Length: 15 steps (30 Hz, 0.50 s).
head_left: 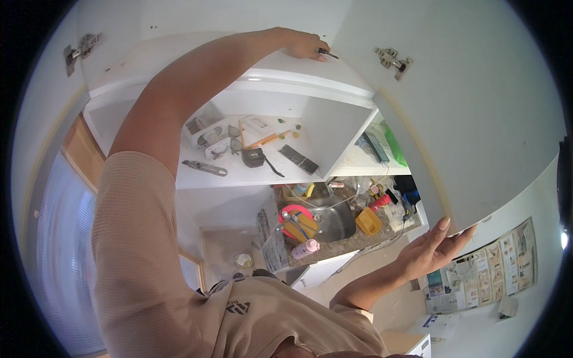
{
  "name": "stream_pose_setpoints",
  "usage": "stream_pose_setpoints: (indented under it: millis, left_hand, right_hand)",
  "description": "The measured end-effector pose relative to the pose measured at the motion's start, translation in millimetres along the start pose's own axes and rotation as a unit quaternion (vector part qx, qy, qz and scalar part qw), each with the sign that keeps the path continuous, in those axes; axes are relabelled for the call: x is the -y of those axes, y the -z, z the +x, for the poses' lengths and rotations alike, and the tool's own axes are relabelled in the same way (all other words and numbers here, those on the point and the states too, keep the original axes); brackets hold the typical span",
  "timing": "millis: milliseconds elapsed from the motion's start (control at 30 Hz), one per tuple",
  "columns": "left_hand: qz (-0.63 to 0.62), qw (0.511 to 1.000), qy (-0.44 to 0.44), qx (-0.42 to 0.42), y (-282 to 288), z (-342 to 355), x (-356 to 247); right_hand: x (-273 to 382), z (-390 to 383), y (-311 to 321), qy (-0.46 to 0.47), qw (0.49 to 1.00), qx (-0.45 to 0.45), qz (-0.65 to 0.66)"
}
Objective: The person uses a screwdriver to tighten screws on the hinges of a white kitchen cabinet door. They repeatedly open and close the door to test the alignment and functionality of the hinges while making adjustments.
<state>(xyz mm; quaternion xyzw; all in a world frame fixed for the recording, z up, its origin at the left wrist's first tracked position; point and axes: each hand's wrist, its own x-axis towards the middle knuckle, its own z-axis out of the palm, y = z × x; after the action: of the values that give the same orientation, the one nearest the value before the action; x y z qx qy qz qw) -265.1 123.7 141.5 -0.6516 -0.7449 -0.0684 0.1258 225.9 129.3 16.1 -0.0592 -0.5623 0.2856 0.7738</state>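
My left hand (306,45) reaches up into the upper cabinet compartment. Its fingers close on a small dark pen-like tool (327,53) with a pale tip; the exact kind is unclear. My right hand (433,249) grips the lower corner of the open white cabinet door (483,137), thumb on one side and fingers at the edge. A metal hinge (394,62) sits on that door, and another hinge (82,53) is on the door at the left. Below my left arm, the lower shelf (239,174) holds a tape measure (253,157) and a utility knife (205,167).
Also on that shelf are an orange folding rule (268,139), a dark flat strip (298,159) and glasses (235,138). Beneath lies a counter with a steel sink (338,219), a red bowl (293,210), a pink bottle (305,249) and a yellow container (369,221). A newspaper sheet (492,271) hangs at right.
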Motion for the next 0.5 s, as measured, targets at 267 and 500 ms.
stream_pose_setpoints:
  millis: [267, 500]
  left_hand:
    - [-0.038, 0.993, 0.022, -0.111, -6, -5, 8]
    - [-0.122, 0.969, -0.096, -0.193, 22, -10, -9]
  right_hand:
    - [-13, 2, 11, -0.007, 1.0, 0.008, 0.01]
    - [-17, 3, 14, 0.02, 1.0, 0.003, 0.022]
